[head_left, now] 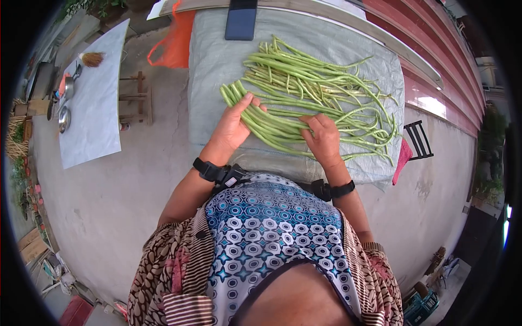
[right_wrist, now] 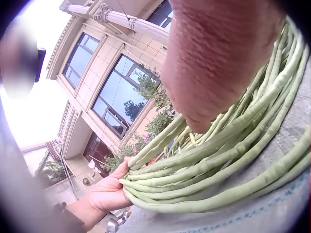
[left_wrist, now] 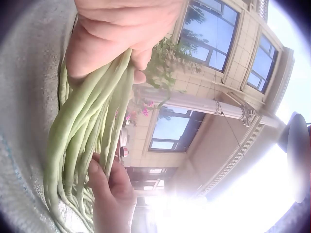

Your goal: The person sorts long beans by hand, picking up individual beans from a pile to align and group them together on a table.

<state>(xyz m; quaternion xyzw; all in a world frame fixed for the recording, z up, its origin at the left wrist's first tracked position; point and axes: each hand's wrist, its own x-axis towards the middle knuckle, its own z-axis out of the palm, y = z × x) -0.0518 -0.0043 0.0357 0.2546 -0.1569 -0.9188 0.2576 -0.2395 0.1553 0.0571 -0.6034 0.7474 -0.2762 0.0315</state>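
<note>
Long green beans (head_left: 283,130) lie in a loose bundle across the covered table (head_left: 212,65), their far ends curving at the right. The left hand (head_left: 235,124) grips the bundle near its left ends, thumb on top; in the left wrist view that hand (left_wrist: 116,34) curls over several beans (left_wrist: 73,126). The right hand (head_left: 323,138) pinches beans at the middle of the bundle with thumb and fingers; its fingertips are partly hidden in the right wrist view, where the hand (right_wrist: 218,58) is above the beans (right_wrist: 204,170). More beans (head_left: 293,70) lie behind.
A dark phone (head_left: 241,20) lies at the table's back edge, beside an orange bag (head_left: 176,41). Off to the left stands a white-topped table (head_left: 95,103) with a brush (head_left: 92,58) and metal bowls (head_left: 64,118). A black rack (head_left: 417,140) is at the right.
</note>
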